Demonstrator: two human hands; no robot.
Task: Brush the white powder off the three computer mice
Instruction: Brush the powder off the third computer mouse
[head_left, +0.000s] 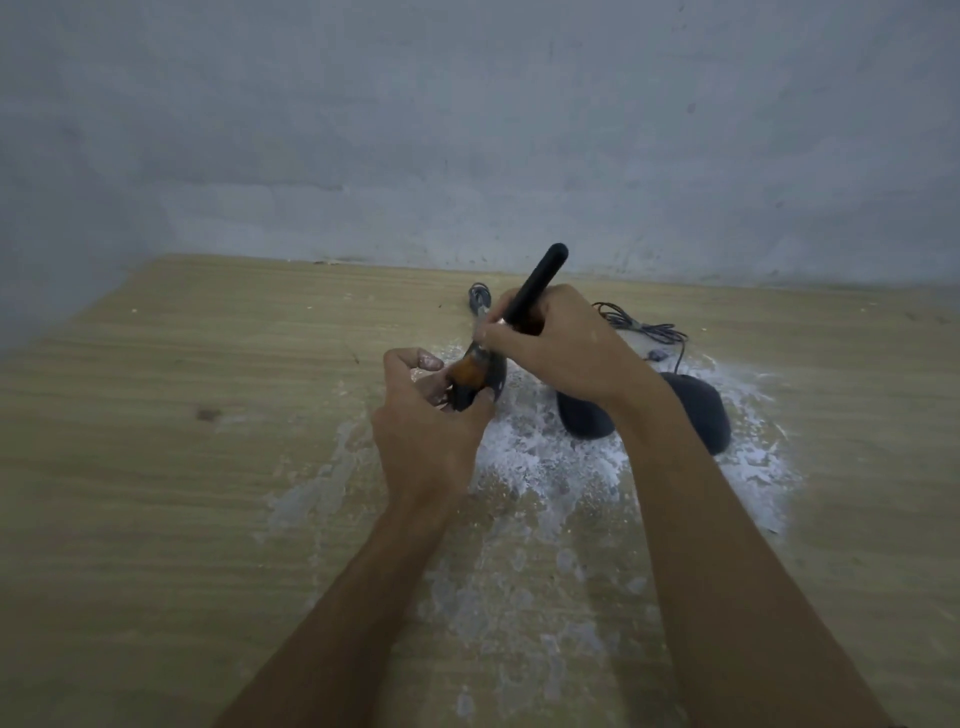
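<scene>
Left hand (426, 421) grips mouse (497, 376); right hand (563, 348) presses brush (536, 285) onto it.

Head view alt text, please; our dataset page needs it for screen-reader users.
A person's left hand grips a dark mouse while the right hand holds a black-handled brush with its bristles on that mouse. Two more dark mice lie to the right on the wooden table, amid scattered white powder, cables behind them.

Grey wall (467, 130) behind wooden table (156, 467).
</scene>
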